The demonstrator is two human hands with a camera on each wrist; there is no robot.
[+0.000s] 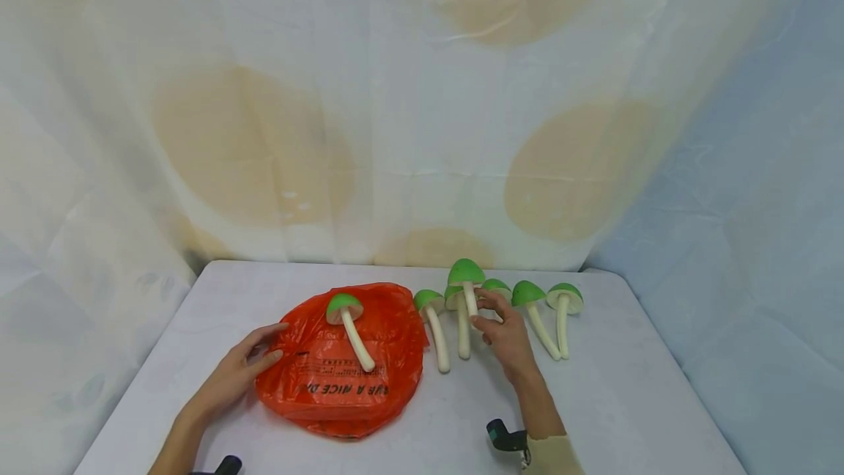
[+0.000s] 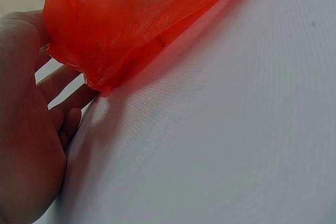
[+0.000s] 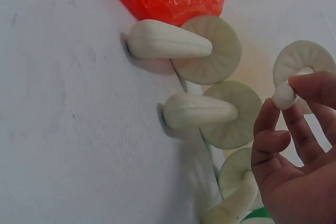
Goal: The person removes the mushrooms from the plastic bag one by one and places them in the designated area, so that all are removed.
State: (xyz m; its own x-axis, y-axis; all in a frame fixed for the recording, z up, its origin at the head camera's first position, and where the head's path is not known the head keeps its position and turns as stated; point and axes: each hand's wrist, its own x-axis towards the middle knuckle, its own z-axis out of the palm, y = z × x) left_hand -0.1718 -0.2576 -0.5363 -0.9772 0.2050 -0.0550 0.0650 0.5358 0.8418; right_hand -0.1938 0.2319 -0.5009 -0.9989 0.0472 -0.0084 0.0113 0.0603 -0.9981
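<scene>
A toy mushroom (image 1: 466,273) with a green cap and a pale stem is pinched near the stem's lower end by my right hand (image 1: 504,332). In the right wrist view, the thumb and fingertips meet around the stem's rounded end (image 3: 284,96), with the cap beyond. At the left, my left hand (image 1: 240,369) touches the edge of a red plastic bag (image 1: 402,328), thumb and fingers spread and fairly straight. In the left wrist view, some fingertips are hidden behind the crumpled bag (image 2: 131,19). Another green-capped mushroom (image 1: 356,339) lies on top of the bag.
Several similar mushrooms stand in a row right of the bag, including a near one (image 1: 437,339) and the rightmost one (image 1: 563,321). The white table (image 1: 633,394) is backed by a spotted curtain (image 1: 409,130). Dark wrist devices sit at both forearms.
</scene>
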